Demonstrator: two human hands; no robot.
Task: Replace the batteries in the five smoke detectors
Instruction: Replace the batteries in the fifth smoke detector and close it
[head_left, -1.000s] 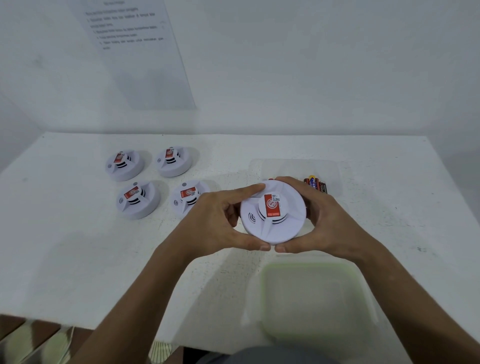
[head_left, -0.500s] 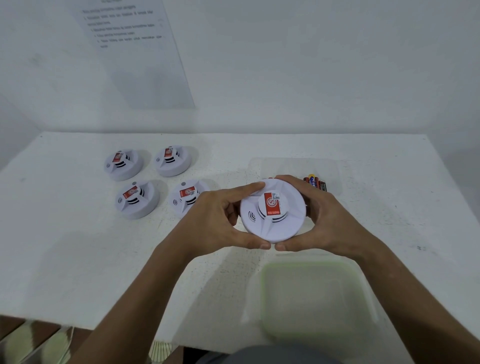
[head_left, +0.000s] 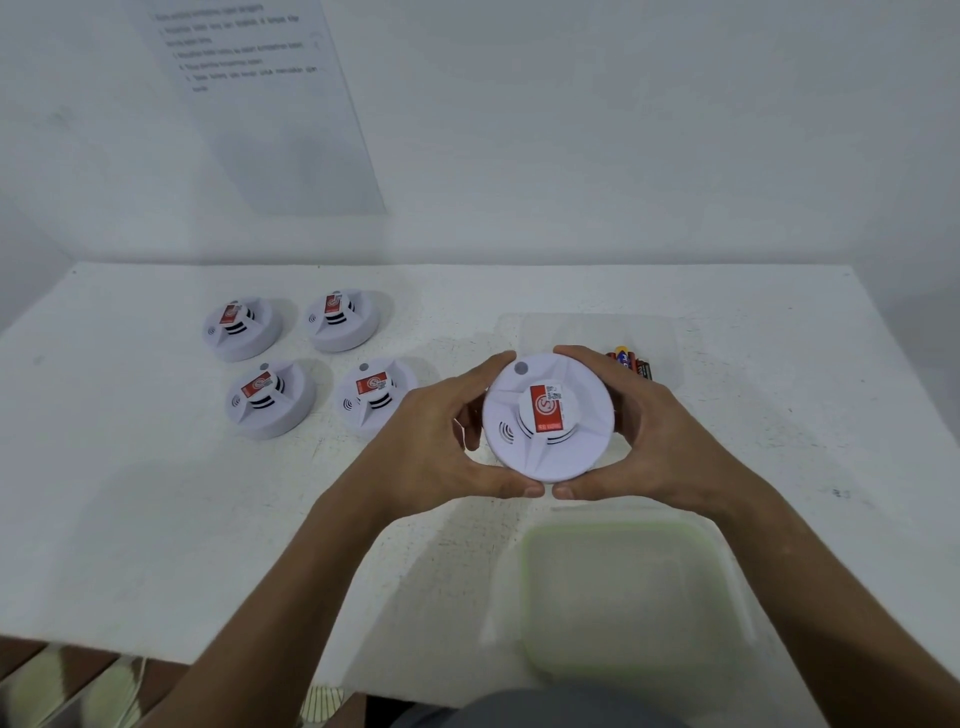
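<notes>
A green-rimmed container (head_left: 623, 597) sits nearest me on the table (head_left: 130, 493). Above it, my left hand (head_left: 441, 447) and right hand (head_left: 649, 441) clasp the smoke detector (head_left: 548, 415) around its rim, thumbs beneath. Batteries (head_left: 631, 361) lie just beyond. Four detectors (head_left: 301, 358) rest far left.

Smoke detector (head_left: 549, 415) in the grip of both hands (four more (head_left: 270, 397) at left).

four detectors (head_left: 306, 364) crowding far left, container (head_left: 623, 592) blocking near right, bare tabletop (head_left: 156, 519) near left
</notes>
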